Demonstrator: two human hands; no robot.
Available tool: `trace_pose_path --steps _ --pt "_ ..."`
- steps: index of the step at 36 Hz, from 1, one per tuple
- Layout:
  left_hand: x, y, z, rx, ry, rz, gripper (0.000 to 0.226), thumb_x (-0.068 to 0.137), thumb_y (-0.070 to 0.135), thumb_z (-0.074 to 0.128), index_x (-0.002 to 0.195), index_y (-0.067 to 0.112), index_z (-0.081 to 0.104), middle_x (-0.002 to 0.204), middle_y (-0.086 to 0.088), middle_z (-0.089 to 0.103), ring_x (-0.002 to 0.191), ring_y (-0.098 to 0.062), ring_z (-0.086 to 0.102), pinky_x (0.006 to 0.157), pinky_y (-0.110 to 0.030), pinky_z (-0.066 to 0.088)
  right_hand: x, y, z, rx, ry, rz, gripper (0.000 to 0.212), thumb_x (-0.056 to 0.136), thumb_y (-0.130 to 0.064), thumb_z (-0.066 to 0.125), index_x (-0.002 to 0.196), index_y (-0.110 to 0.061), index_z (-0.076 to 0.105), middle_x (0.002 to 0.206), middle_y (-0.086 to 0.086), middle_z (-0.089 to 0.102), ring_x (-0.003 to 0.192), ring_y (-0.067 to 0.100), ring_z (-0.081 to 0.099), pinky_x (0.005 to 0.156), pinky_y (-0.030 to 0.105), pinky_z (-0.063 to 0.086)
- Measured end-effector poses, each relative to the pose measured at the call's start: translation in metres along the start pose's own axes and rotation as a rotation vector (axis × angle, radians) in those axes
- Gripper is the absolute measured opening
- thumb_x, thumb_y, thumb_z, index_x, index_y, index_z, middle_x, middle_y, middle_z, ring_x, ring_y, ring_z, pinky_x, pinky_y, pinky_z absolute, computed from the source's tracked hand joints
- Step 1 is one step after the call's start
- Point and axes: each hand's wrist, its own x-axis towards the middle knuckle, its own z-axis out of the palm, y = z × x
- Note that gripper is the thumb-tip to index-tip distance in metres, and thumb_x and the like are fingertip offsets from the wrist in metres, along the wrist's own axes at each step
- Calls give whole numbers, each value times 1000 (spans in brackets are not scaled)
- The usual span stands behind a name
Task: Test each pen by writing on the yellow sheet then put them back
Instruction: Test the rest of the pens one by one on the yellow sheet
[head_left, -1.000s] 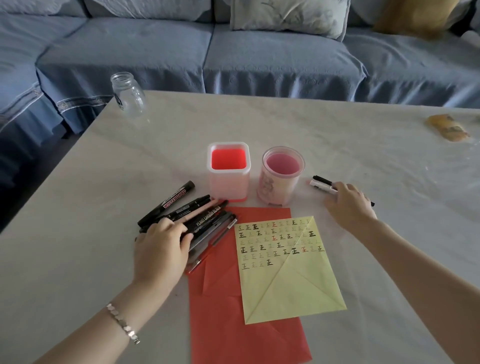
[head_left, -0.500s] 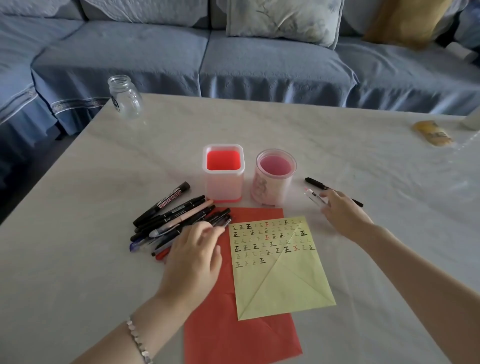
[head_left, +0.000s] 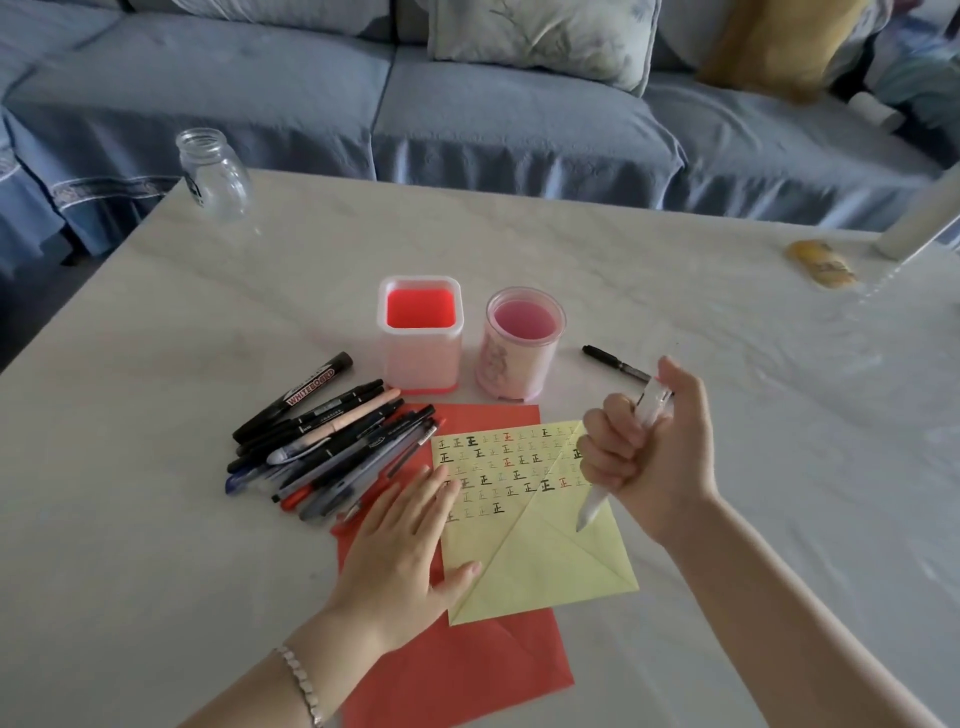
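The yellow sheet (head_left: 540, 551), marked with rows of small written characters, lies on a red sheet (head_left: 457, 670). My left hand (head_left: 410, 551) rests flat on the yellow sheet's left edge with straight fingers. My right hand (head_left: 649, 452) grips a clear white pen (head_left: 592, 506) in its fist, tip pointing down just above the sheet's right side. A pile of several pens and markers (head_left: 327, 441) lies left of the sheets. One black pen (head_left: 613, 361) lies alone behind my right hand. A square pink holder (head_left: 421, 358) and a round pink holder (head_left: 519, 369) stand behind the sheets.
A glass jar (head_left: 215, 174) stands at the marble table's (head_left: 156, 519) far left corner. A yellow wrapped item (head_left: 821, 262) and a white cylinder (head_left: 919, 218) sit at the far right. A blue sofa (head_left: 467, 104) runs along the far edge.
My left hand left the pen pile and came to rest flat on the yellow sheet. My right hand picked up the clear white pen and brought it over the sheet.
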Motion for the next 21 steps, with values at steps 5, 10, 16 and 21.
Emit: trace_pose_path --steps 5,10,16,21 --pt "0 1 1 -14 37 5 74 82 61 40 138 15 35 144 -3 41 136 -14 24 109 -33 13 -4 4 4 17 -37 30 40 64 -47 34 38 -17 26 40 -5 18 35 5 14 40 15 12" --pt "1 1 2 -17 40 -1 73 80 61 41 137 14 39 143 -3 43 135 -15 27 107 -37 20 -7 10 3 -10 -58 33 54 69 -62 37 39 -18 30 47 -5 23 37 8 17 39 15 11" --pt "0 1 2 -26 36 -7 72 80 61 42 135 16 42 143 -3 42 135 -17 30 107 -37 20 -6 18 2 -14 71 -43 47 83 -21 54 40 -18 35 55 0 30 52 14 38 38 16 35" --pt "-1 1 1 -58 37 1 64 80 60 43 134 26 44 143 -3 42 136 -19 31 109 -37 18 -8 22 -4 -144 87 -13 66 97 -37 25 57 -5 67 44 5 44 46 19 41 49 29 41"
